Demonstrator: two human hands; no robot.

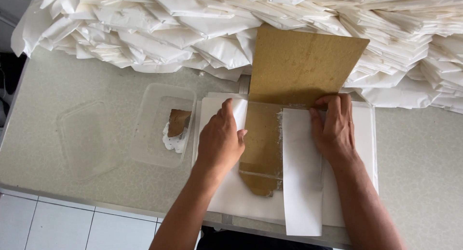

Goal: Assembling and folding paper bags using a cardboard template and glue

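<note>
Left hand [220, 140]: palm down on the left flap of a white paper sheet [251, 201], fingers [239, 132] curled over the flap's edge and pressing it toward the brown cardboard template [299, 66]; pinching the flap, not clenched.

Right hand [333, 129]: fingers spread flat, holding down the folded right flap [301, 177] and the lower edge of the template's raised part.

Brown cardboard template: centre of the worktop [62, 86], lying on the white sheet between both hands; its upper half tilts up against the paper pile, its lower pointed end lies flat between the flaps.

Stack of folded white paper [193, 33]: heaped along the far edge of the worktop.

Clear plastic tub [147, 134]: just left of the sheet, holding white paste [174, 143] and a brown cardboard scrap [178, 120].

Clear lid [87, 139]: flat, left of the tub.
</note>
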